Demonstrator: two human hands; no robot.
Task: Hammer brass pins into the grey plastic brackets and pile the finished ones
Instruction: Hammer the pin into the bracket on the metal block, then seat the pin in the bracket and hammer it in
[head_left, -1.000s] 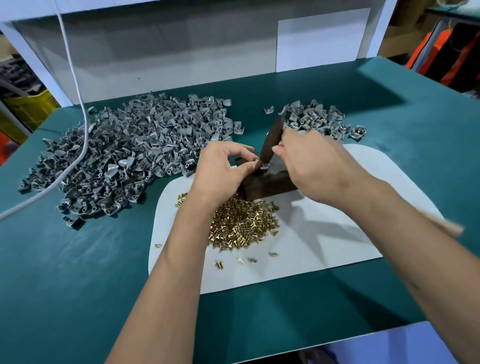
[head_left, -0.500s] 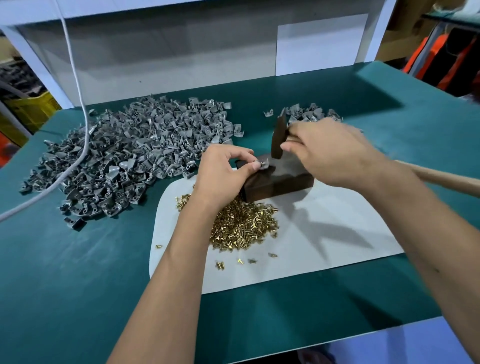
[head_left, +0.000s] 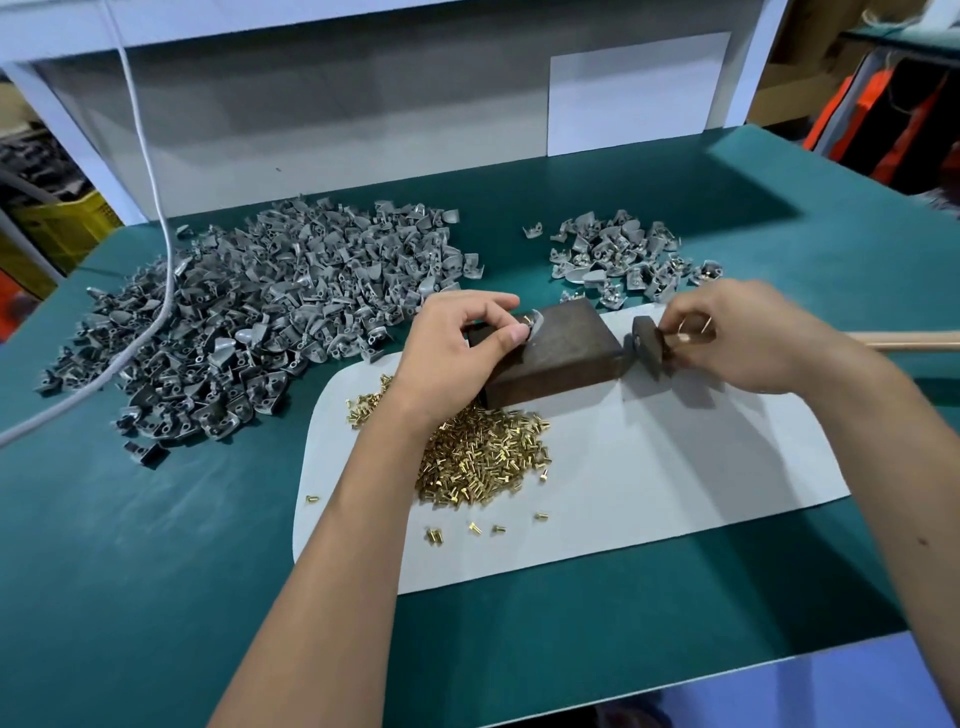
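Note:
My left hand (head_left: 457, 353) pinches a grey bracket (head_left: 535, 325) with a brass pin against the left top edge of a dark wooden block (head_left: 561, 358). To the right of the block, my right hand (head_left: 748, 338) grips the hammer (head_left: 648, 345) close to its dark head, which sits low beside the block's right end; the wooden handle runs off to the right. A heap of brass pins (head_left: 483, 457) lies on the white mat (head_left: 675, 493) in front of the block. A large pile of grey brackets (head_left: 260, 322) lies at the left, and a smaller pile of brackets (head_left: 623, 260) sits behind the block.
The green table top (head_left: 156, 571) ends in a front edge near me. A white cable (head_left: 156, 208) hangs down over the left pile. A grey back panel (head_left: 363, 130) closes the far side. A few loose pins (head_left: 474, 528) lie on the mat.
The hammer head has come down from above the block to beside its right end, as my right hand moved right. My left hand has stayed at the bracket on the block.

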